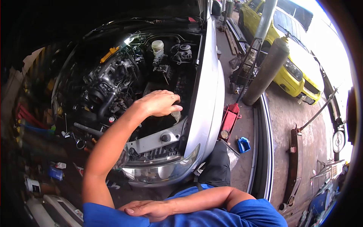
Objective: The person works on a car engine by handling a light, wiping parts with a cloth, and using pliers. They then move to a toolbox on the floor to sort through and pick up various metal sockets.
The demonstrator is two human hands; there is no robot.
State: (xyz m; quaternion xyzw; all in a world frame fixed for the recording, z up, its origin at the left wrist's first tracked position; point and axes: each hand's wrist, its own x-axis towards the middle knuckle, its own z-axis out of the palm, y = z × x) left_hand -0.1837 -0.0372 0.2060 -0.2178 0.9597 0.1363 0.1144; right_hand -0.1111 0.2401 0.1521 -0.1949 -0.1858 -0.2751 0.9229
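Note:
My left hand (160,103) reaches palm down over the front corner of the engine bay, beside the silver fender (208,98). Its fingers bend down and the thumb stands apart from them, with a dark gap between. A pale filler neck (176,115) shows just below the thumb, next to the grey front crossmember (157,140). My right hand (148,210) lies across my body at the left sleeve (113,216); its thumb shows, while most of the fingers are hidden.
A yellow work light (109,54) rests over the engine (106,79), left of a brake fluid reservoir (157,47). Right of the car are a red floor jack (230,121), a blue tray (244,145), a gas cylinder (266,72) and a yellow car (298,73).

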